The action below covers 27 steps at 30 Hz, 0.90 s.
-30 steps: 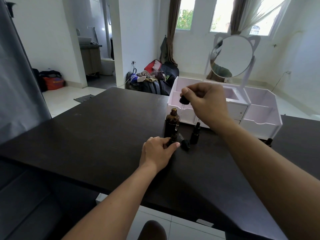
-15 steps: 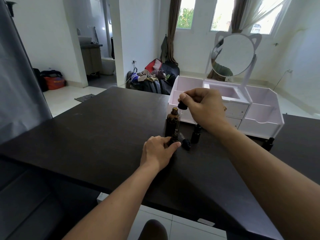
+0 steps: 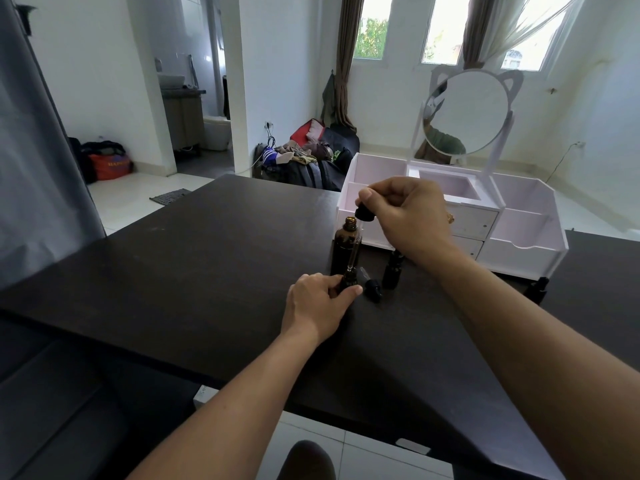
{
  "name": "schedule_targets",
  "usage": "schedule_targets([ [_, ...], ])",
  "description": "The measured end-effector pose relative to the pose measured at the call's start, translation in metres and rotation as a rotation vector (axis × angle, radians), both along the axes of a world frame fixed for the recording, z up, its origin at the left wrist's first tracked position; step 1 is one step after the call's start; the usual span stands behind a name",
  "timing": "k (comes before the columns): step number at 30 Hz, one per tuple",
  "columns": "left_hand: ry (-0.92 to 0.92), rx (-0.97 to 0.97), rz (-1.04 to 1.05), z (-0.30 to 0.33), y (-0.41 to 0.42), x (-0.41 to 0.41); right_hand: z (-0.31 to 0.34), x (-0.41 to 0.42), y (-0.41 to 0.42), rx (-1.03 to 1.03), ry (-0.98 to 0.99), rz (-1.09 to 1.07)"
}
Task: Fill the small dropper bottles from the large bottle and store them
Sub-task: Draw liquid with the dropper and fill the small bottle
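The large amber bottle (image 3: 346,242) stands uncapped on the dark table (image 3: 207,271). Just in front of it, my left hand (image 3: 320,303) grips a small dark dropper bottle (image 3: 349,280) on the tabletop. My right hand (image 3: 405,216) pinches the black bulb of a long dropper (image 3: 363,214); its glass tube (image 3: 354,256) points down with its tip at the small bottle's mouth. A loose small dropper cap (image 3: 372,289) lies to the right. Another small capped bottle (image 3: 393,271) stands beside it, partly behind my right wrist.
A white organiser (image 3: 519,237) with open compartments, drawers and a round cat-ear mirror (image 3: 467,112) stands at the back right of the table. One more small dark bottle (image 3: 536,289) stands by its right corner. Bags lie on the floor beyond the table.
My right hand lowered the dropper from above the large bottle, bringing the tube's tip down to the small bottle held by my left hand. The left hand stayed put.
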<state>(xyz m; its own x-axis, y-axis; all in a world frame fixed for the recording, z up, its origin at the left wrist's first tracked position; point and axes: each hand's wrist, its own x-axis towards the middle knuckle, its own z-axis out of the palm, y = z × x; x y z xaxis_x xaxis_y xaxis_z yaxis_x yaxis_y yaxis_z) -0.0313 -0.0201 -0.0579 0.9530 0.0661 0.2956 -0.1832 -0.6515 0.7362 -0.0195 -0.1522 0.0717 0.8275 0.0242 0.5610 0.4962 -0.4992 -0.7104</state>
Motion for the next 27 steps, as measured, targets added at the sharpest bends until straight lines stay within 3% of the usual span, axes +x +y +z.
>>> schedule_targets([
  [10, 0.019, -0.003, -0.008, 0.000, 0.001, 0.000, 0.031, 0.023, 0.001, 0.138, -0.114, -0.103],
  [27, 0.082, 0.049, 0.031, -0.001, -0.001, 0.002, 0.010, 0.043, 0.020, -0.024, -0.022, -0.087],
])
